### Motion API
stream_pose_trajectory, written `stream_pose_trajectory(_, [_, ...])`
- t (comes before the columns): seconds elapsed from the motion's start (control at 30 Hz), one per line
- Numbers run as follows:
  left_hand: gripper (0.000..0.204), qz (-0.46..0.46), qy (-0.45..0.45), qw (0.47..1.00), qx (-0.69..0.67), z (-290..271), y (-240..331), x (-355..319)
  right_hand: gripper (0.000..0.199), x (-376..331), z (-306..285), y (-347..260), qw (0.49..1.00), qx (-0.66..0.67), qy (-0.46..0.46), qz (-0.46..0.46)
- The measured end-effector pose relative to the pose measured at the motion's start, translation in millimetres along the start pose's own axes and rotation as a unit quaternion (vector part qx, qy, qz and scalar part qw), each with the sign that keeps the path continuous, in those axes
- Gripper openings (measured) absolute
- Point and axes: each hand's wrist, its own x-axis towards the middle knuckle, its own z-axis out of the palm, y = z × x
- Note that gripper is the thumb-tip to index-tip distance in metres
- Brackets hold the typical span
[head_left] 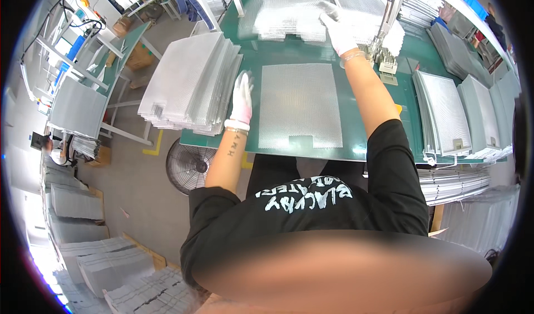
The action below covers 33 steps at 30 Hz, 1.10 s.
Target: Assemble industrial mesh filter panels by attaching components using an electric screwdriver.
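My left hand (242, 100), in a white glove, has its fingers stretched out along the right edge of a tall stack of silver mesh panels (186, 75). A single mesh panel (299, 104) lies flat on the green table in front of me, with a small notch in its near edge. My right hand (339, 30), also gloved, reaches to the far side, its fingers at the right edge of a motion-blurred mesh panel (283, 11) above a far stack. Those fingertips are partly smeared, but they appear to grip that panel.
A metal press-like tool (384, 36) stands on the green table (250, 55) right of my right hand. Further stacks of panels (442, 111) line the table's right side. A black floor fan (192, 167) stands below the left edge. More stacks (114, 267) rest on the floor.
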Motion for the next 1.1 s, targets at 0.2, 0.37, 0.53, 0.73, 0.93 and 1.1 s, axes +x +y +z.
stream_pose_trajectory(0.2, [0.060,-0.028,-0.034,0.993,-0.111,-17.4,0.2,-18.9,0.038,-31.9,-13.9,-14.1,0.998,0.041,-0.002,-0.048])
stream_pose_trajectory(0.37, [0.056,-0.009,-0.002,0.999,-0.046,-1.6,21.4,-8.7,0.034,-35.4,-19.7,5.7,0.972,-0.234,-0.022,0.005])
stream_pose_trajectory(0.53, [0.052,0.002,-0.054,0.995,-0.080,6.8,13.1,-27.1,0.036,-11.4,0.9,7.7,0.990,-0.140,0.005,0.021])
stream_pose_trajectory(0.73, [0.060,0.014,-0.119,0.993,-0.020,-9.4,15.1,-62.7,0.037,16.2,-2.1,13.8,0.998,0.049,0.040,0.004])
stream_pose_trajectory(0.93, [0.061,0.021,-0.088,0.995,-0.033,-28.9,7.9,-73.7,0.036,-2.2,-8.8,3.9,0.978,0.204,0.045,-0.011])
stream_pose_trajectory(1.1, [0.060,0.031,-0.083,0.995,-0.046,-22.7,12.7,-63.9,0.035,-29.7,-25.5,0.3,0.998,0.050,0.041,0.022])
